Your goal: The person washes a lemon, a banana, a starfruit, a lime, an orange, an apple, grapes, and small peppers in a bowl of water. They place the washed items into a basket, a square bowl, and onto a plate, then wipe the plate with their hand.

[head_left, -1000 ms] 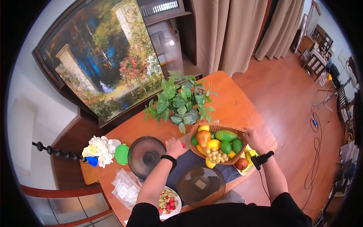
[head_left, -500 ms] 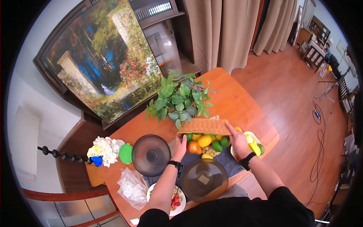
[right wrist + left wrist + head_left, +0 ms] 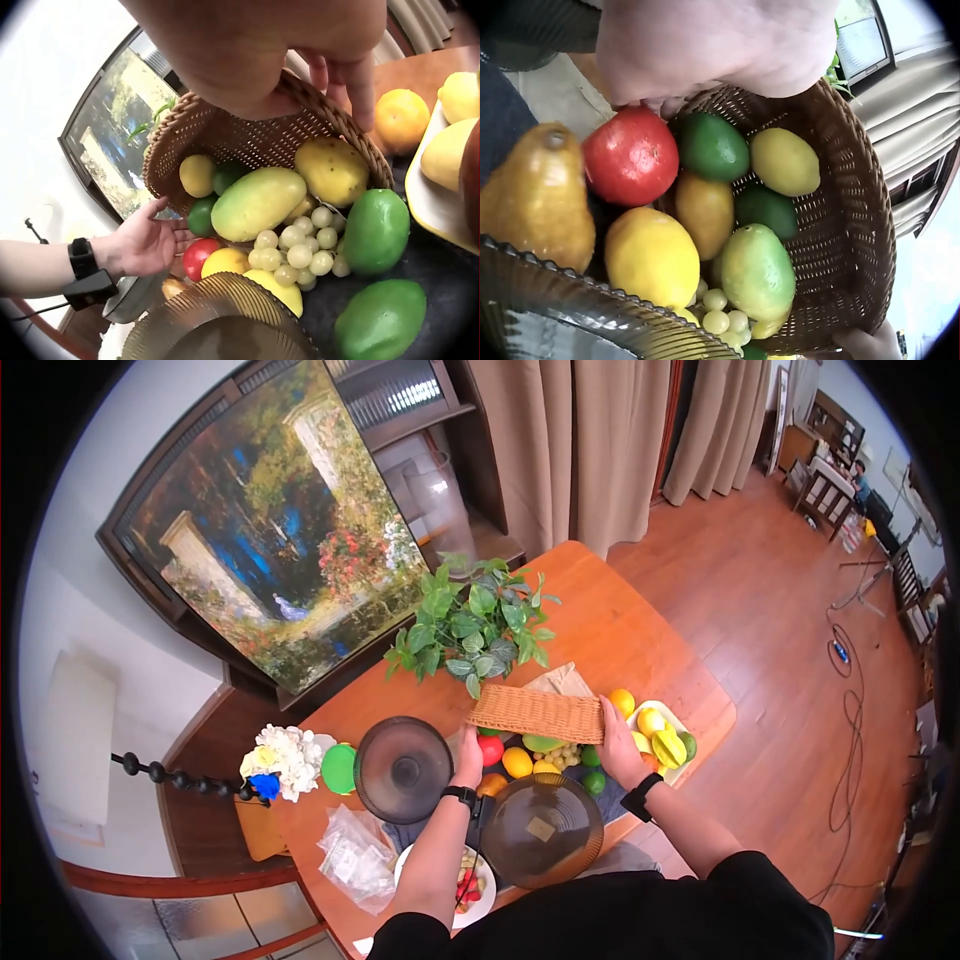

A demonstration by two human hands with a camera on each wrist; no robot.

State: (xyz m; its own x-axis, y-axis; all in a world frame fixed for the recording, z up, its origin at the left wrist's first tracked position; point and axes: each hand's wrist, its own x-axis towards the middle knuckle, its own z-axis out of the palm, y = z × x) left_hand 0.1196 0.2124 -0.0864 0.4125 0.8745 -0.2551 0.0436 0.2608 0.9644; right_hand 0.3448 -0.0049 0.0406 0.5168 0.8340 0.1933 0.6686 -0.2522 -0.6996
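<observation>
A wicker basket (image 3: pixel 540 712) is tipped on its side, its mouth toward me. My right hand (image 3: pixel 622 748) grips its right rim, thumb inside and fingers outside. My left hand (image 3: pixel 154 238) is at the left end, palm inward and fingers extended against the basket's edge. Inside or spilling from the mouth are a yellow-green mango (image 3: pixel 259 202), pale grapes (image 3: pixel 300 251) and a lemon (image 3: pixel 784 161). A red round fruit (image 3: pixel 631 156) lies right below my left hand, beside a brown pear (image 3: pixel 544 199). Two green mangoes, one of them a loose green mango (image 3: pixel 381 319), lie on the dark cloth.
A brown glass bowl (image 3: pixel 540 845) stands in front of the fruit, a dark ribbed bowl (image 3: pixel 403 770) to the left. A white tray (image 3: pixel 427 214) of fruit and an orange (image 3: pixel 403 120) are at the right. Nearby are a leafy plant (image 3: pixel 475 625), plastic bag (image 3: pixel 355 860) and white plate (image 3: pixel 485 910).
The basket, upright and full a second ago, has been tipped toward me and its fruit has tumbled onto the cloth. My left hand has moved from the cloth to the basket's left end.
</observation>
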